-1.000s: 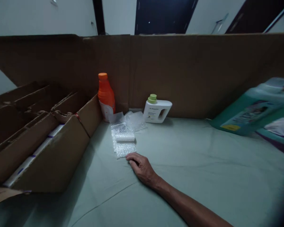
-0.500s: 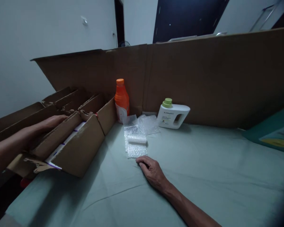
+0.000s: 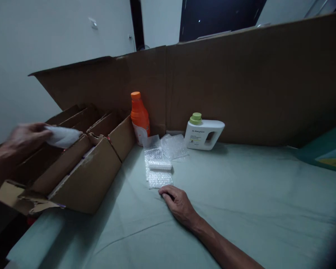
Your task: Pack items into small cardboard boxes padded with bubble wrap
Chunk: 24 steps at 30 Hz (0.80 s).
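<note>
Whitish piece (image 3: 62,137) juts rightward from pinching left hand (image 3: 26,135); right hand (image 3: 179,203) loosely curled, empty.

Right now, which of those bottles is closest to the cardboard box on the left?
The orange bottle, right beside the divided cardboard box. The white bottle is farther right, and the teal bottle, partly out of view, is farthest away.
</note>
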Each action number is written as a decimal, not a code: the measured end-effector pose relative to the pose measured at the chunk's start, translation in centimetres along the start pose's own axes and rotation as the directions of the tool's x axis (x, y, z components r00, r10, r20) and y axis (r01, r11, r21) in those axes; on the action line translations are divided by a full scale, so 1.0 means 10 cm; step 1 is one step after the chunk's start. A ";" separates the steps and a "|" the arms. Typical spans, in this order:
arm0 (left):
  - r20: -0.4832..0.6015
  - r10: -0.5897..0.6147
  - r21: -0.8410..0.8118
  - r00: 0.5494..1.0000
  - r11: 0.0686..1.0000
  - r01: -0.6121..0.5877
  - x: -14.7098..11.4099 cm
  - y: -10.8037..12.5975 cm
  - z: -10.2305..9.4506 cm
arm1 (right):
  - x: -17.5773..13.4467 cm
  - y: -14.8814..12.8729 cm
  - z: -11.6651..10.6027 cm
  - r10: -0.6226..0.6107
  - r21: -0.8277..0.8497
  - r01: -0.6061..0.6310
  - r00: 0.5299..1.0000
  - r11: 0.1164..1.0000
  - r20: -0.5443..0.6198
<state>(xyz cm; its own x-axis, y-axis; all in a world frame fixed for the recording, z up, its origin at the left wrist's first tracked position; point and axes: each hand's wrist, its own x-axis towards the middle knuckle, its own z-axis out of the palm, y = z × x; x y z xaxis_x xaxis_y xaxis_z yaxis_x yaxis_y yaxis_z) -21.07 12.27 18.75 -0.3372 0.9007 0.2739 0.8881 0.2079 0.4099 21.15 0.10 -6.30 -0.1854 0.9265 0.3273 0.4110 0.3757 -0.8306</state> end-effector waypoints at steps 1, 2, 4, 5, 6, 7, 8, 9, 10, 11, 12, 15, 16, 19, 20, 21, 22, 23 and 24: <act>-0.125 -0.012 -0.044 0.992 0.999 0.007 -0.12 0.10 -0.12 | 0.00 0.00 0.00 -0.001 0.002 0.001 1.000 1.000 -0.001; -0.250 -0.008 -0.067 0.968 0.998 -0.009 -0.24 0.22 -0.20 | 0.01 0.00 0.00 -0.003 0.003 0.003 1.000 1.000 0.000; -0.386 0.159 -0.113 0.909 0.969 -0.218 -0.47 0.52 -0.18 | 0.01 0.01 0.00 -0.007 0.006 0.007 1.000 1.000 0.001; -0.428 0.283 -0.100 0.859 0.929 -0.356 -0.55 0.67 -0.10 | 0.01 0.01 -0.01 -0.009 0.006 0.009 1.000 1.000 0.002; -0.408 0.436 -0.052 0.802 0.866 -0.497 -0.61 0.81 0.02 | 0.01 0.01 -0.01 -0.011 0.006 0.011 1.000 1.000 0.003; -0.314 0.596 -0.008 0.739 0.777 -0.630 -0.64 0.94 0.16 | 0.01 0.01 -0.02 -0.012 0.005 0.012 1.000 1.000 0.005; -0.146 0.720 -0.008 0.678 0.685 -0.729 -0.66 1.05 0.29 | 0.01 0.01 -0.03 -0.013 0.006 0.013 1.000 1.000 0.008; 0.041 0.793 -0.046 0.608 0.609 -0.792 -0.65 1.13 0.40 | 0.00 0.01 -0.04 -0.014 0.008 0.014 1.000 1.000 0.012; 0.196 0.823 -0.096 0.533 0.557 -0.825 -0.62 1.19 0.48 | 0.00 0.01 -0.05 -0.015 0.013 0.014 1.000 1.000 0.017; 0.288 0.823 -0.137 0.490 0.542 -0.829 -0.58 1.22 0.52 | 0.00 0.01 -0.06 -0.014 0.017 0.013 1.000 1.000 0.024; 0.315 0.809 -0.151 0.496 0.559 -0.815 -0.51 1.23 0.53 | 0.00 0.01 -0.06 -0.011 0.020 0.011 0.999 1.000 0.032; 0.186 0.609 -0.077 0.771 0.791 -0.607 -0.14 1.17 0.44 | 0.01 0.01 -0.06 0.004 0.025 -0.005 0.999 1.000 0.039; 0.158 0.498 -0.051 0.852 0.866 -0.497 0.02 1.13 0.42 | 0.02 0.01 -0.06 0.012 0.028 -0.013 0.999 1.000 0.035; 0.209 0.241 -0.011 0.948 0.970 -0.244 0.50 1.01 0.47 | 0.03 0.02 -0.06 0.032 0.039 -0.033 0.999 0.999 0.024; 0.241 0.201 -0.012 0.949 0.979 -0.204 0.62 0.98 0.54 | 0.03 0.03 -0.06 0.038 0.041 -0.039 0.999 0.998 0.025; 0.274 0.168 -0.020 0.947 0.985 -0.169 0.73 0.95 0.62 | 0.03 0.03 -0.06 0.041 0.043 -0.042 0.999 0.998 0.030; 0.308 0.142 -0.033 0.941 0.990 -0.138 0.80 0.94 0.70 | 0.02 0.03 -0.06 0.040 0.047 -0.041 0.999 0.998 0.035; 0.344 0.128 -0.052 0.930 0.992 -0.117 0.84 0.93 0.79 | 0.02 0.04 -0.06 0.036 0.052 -0.038 0.999 0.998 0.039; 0.382 0.125 -0.074 0.916 0.992 -0.104 0.85 0.93 0.87 | 0.01 0.04 -0.06 0.031 0.058 -0.033 0.999 0.998 0.040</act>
<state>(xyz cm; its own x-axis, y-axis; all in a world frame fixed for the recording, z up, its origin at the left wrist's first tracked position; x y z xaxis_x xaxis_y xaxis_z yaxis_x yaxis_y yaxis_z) -12.98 25.19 17.30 -0.0789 0.9964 -0.0300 0.8929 0.0840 0.4424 21.83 0.39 -6.29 -0.2083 0.9362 0.2831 0.3641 0.3428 -0.8660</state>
